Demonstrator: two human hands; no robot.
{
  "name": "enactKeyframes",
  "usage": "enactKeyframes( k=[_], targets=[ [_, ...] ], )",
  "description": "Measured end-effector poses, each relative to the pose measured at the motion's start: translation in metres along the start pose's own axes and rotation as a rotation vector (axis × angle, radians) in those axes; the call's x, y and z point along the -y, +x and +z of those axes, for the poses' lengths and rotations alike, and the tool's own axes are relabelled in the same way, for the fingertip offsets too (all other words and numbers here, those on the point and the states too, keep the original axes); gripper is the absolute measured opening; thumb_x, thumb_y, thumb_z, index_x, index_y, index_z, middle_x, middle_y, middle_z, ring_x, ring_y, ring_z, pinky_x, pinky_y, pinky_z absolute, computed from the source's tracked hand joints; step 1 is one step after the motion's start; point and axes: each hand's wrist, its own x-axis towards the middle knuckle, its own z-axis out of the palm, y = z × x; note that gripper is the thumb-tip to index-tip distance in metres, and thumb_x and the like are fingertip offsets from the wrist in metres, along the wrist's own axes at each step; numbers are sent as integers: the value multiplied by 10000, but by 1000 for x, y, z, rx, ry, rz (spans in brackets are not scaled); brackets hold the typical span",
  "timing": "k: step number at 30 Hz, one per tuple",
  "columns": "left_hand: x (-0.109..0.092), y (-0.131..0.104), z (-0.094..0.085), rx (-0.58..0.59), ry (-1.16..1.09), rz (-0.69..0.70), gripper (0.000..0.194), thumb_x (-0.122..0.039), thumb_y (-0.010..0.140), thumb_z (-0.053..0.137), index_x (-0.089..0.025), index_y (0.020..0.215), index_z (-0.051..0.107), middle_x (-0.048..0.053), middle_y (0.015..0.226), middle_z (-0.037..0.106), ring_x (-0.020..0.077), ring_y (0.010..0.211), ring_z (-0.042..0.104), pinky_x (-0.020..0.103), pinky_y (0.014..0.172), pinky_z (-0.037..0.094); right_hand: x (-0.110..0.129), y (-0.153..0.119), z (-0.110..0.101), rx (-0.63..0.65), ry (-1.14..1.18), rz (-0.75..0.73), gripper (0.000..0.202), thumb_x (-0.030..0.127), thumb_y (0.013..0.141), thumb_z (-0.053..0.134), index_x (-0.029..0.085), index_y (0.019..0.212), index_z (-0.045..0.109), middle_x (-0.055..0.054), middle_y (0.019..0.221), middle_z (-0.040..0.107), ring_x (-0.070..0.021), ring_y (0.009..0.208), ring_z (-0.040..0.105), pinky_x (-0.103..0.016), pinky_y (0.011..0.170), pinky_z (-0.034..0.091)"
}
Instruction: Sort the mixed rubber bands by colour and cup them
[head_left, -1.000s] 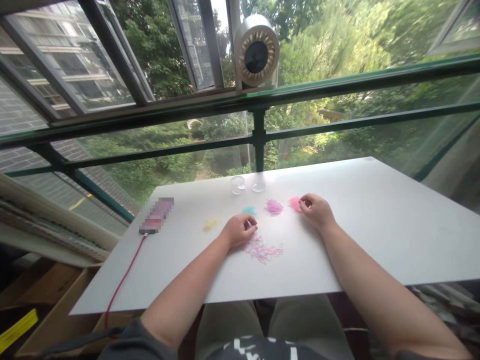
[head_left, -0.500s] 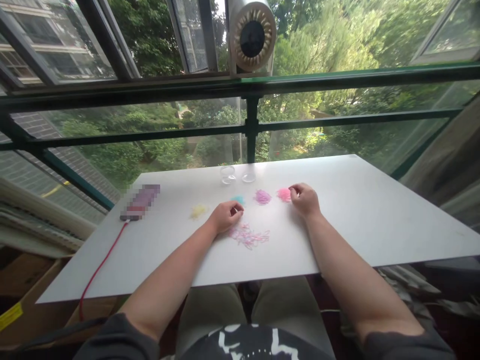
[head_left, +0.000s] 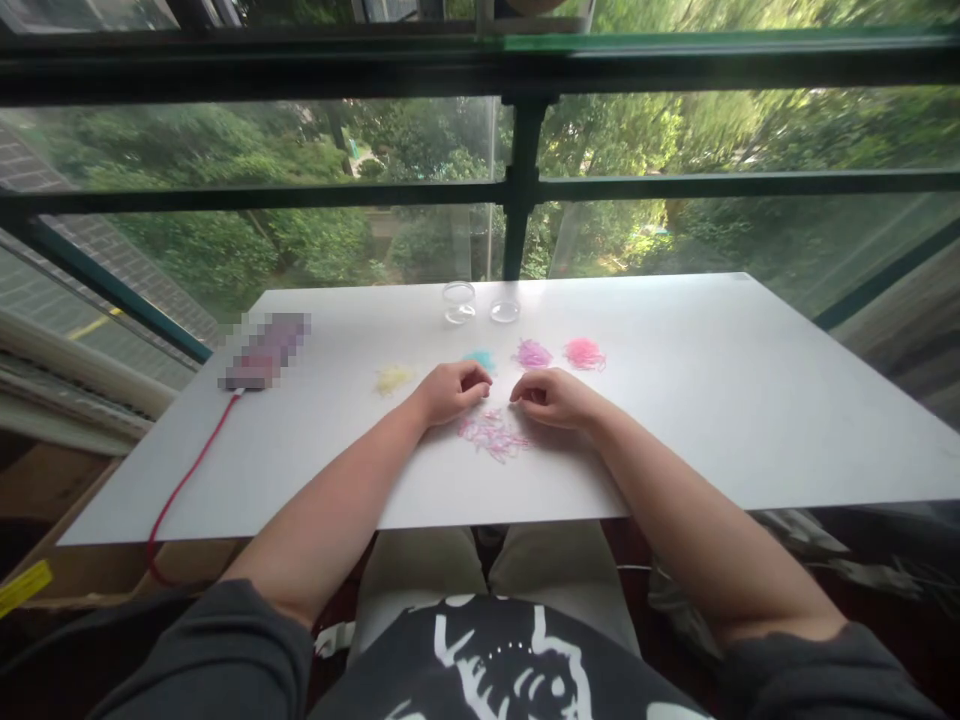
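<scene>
The left hand (head_left: pixel 454 393) and right hand (head_left: pixel 556 399) curl, fingertips narrowly parted; whether either holds anything, I cannot tell. Nearer the body lies one loose pink-purple strand pile (head_left: pixel 495 438); beyond, four stringy heaps (head_left: pixel 533 353), yellow, blue, purple, pink; then two clear round containers (head_left: pixel 459 303).

The head camera is looking forward and down from above the near side of the worktop (head_left: pixel 750 400), with the wearer's dark shirt (head_left: pixel 517 660) filling the bottom edge. It is taking in nearly all the worktop, its near right corner falling outside, showing the left hand (head_left: pixel 454 392) and right hand (head_left: pixel 559 398) at middle range, and facing the green railing (head_left: pixel 517 190) beyond.
</scene>
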Motion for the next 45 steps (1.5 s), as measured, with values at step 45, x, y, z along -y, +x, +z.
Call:
enactKeyframes(
  k=[45],
  targets=[
    [-4, 0, 9, 64, -62, 125, 150, -285, 763, 592, -165, 824, 658, 0, 756, 672, 81, 594, 544, 202, 605, 422, 7, 3, 9, 57, 42, 121, 99, 236, 868, 416, 191, 817, 487, 12, 673, 521, -110, 586, 430, -232, 556, 343]
  ],
)
